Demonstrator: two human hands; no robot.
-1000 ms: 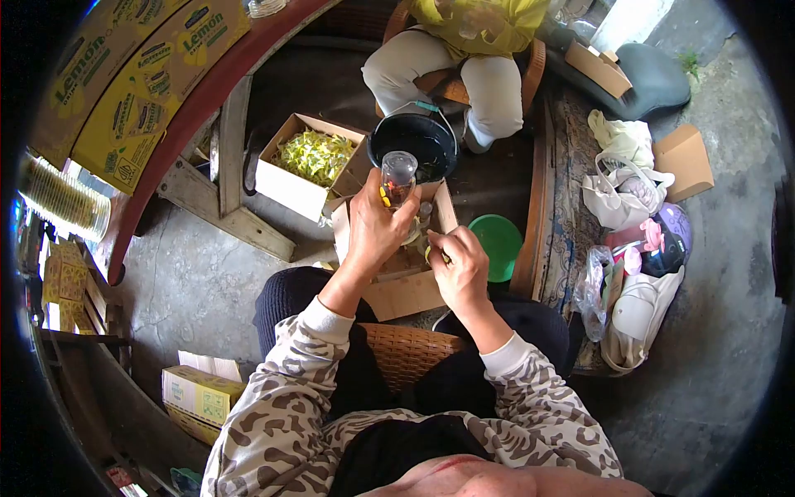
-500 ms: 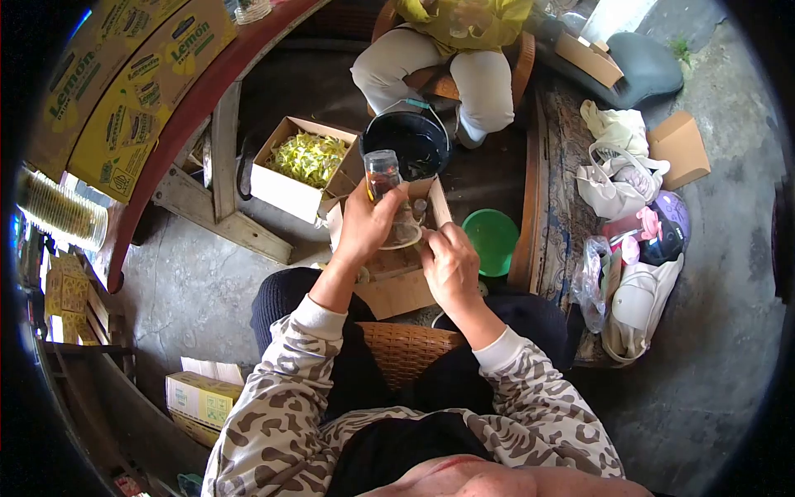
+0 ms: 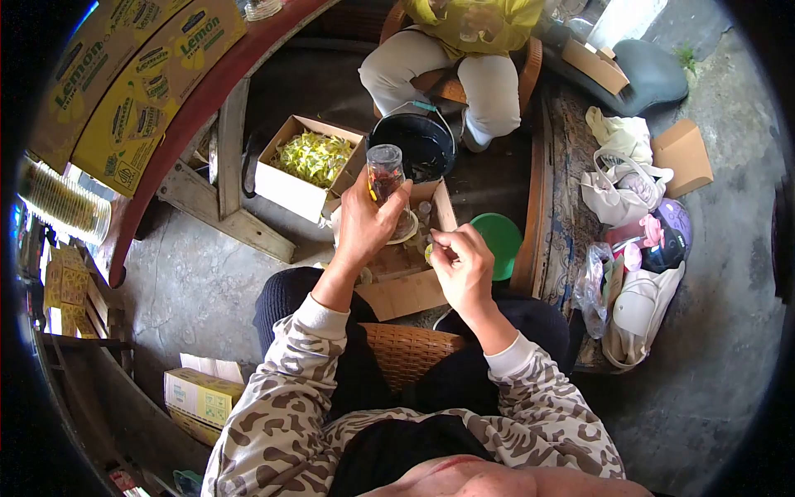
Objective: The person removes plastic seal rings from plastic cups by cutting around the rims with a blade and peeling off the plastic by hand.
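My left hand [image 3: 368,217] is wrapped round a clear plastic cup [image 3: 386,170] with red and yellow print, tilted with its base away from me and its wider rim towards me. The fingers and thumb of my right hand [image 3: 464,263] are pinched together just right of the cup's rim. A small yellowish-green bit shows at those fingertips, too small to name. Below both hands stands an open cardboard box [image 3: 402,296] with clear cups or containers in it, partly hidden by my left hand.
A box of yellow-green strips [image 3: 310,157] and a black bucket [image 3: 414,137] stand beyond my hands. A green basin [image 3: 497,244] is at the right, beside a wooden bench [image 3: 530,182]. Across from me sits a person [image 3: 472,66]. Lemon drink cartons [image 3: 149,91] line the left table.
My right hand has drawn slightly away from the cup's rim, to the right and towards me. My left hand keeps hold of the cup. The whole view has shifted a little.
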